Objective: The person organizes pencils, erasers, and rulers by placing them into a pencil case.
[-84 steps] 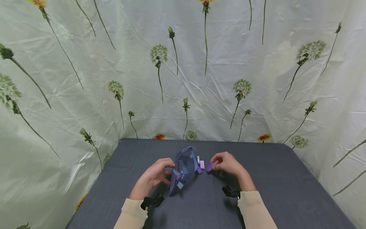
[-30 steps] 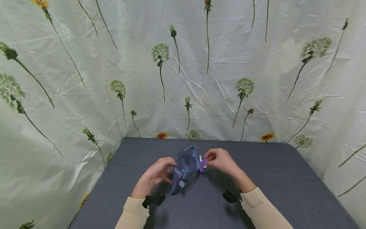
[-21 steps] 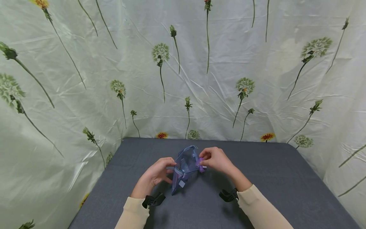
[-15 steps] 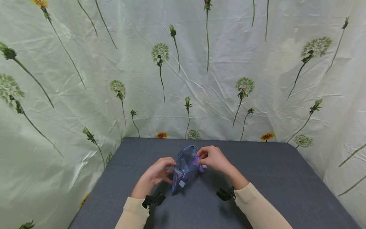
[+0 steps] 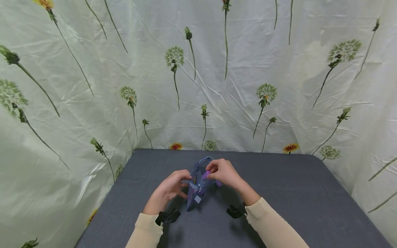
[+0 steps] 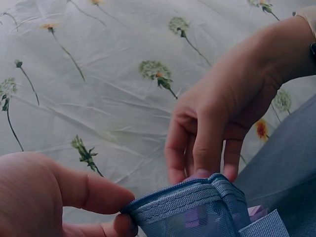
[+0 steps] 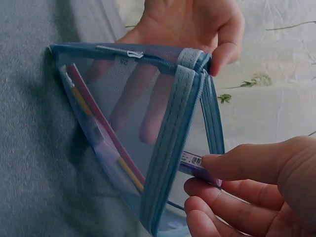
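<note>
A blue mesh zip pencil case [image 5: 193, 199] stands open-mouthed on the table. My left hand [image 5: 170, 187] pinches its rim from the left, other fingers lying behind the mesh in the right wrist view. My right hand [image 5: 227, 174] pinches a small purple eraser [image 7: 195, 165] with a barcode label between thumb and fingers, at the mouth of the case. Through the mesh, a yellow pencil [image 7: 84, 106] and a dark pink stick [image 7: 111, 131] show inside. Another purple eraser [image 5: 218, 183] lies on the table just right of the case, partly hidden.
A dark grey cloth covers the table [image 5: 279, 199]. Behind it hangs a pale curtain [image 5: 235, 103] printed with dandelions. Black camera mounts [image 5: 167, 217] sit on both wrists, close above the tabletop.
My right hand has picked up the purple eraser from the table right of the case and carried it left into the case's mouth. The left hand keeps its grip on the rim.
</note>
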`<state>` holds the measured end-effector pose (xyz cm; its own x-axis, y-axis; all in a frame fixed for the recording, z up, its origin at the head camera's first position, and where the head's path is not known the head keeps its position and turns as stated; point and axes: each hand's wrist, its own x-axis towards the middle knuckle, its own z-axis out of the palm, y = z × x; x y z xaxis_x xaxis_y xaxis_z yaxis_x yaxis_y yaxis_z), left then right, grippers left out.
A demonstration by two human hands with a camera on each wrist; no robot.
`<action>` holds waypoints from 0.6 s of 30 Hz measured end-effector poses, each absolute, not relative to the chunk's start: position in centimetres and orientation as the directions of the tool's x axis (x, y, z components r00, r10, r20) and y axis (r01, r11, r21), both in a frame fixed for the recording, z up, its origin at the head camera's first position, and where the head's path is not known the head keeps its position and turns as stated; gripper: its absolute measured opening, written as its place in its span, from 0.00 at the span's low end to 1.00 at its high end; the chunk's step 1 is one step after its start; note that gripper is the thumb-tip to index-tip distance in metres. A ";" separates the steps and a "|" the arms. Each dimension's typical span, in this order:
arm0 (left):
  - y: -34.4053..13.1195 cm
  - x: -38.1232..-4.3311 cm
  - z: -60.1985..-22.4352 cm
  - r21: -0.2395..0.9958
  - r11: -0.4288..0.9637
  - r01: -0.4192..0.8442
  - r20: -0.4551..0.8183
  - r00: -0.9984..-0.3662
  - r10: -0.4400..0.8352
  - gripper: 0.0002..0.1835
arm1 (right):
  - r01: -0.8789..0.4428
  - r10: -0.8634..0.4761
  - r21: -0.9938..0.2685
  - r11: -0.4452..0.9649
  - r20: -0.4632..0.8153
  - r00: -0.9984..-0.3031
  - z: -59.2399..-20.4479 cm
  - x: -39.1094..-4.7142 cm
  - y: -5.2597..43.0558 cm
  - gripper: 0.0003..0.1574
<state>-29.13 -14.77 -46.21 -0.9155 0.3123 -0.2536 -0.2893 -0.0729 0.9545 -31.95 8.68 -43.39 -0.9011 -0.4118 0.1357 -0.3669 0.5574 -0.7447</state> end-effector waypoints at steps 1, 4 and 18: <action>-14.8 -29.2 -46.2 0.956 -0.071 -0.285 -0.250 -0.917 0.311 0.11 | -0.366 -0.412 -0.744 0.559 0.134 -0.901 -43.4 -32.0 8.5 0.11; -14.8 -29.2 -46.3 0.957 -0.072 -0.280 -0.247 -0.921 0.302 0.10 | -0.378 -0.419 -0.736 0.562 0.141 -0.897 -43.6 -32.1 8.0 0.11; -14.8 -29.4 -46.5 0.959 -0.111 -0.261 -0.229 -0.943 0.243 0.09 | -0.410 -0.421 -0.673 0.616 0.160 -0.893 -44.9 -32.8 6.2 0.13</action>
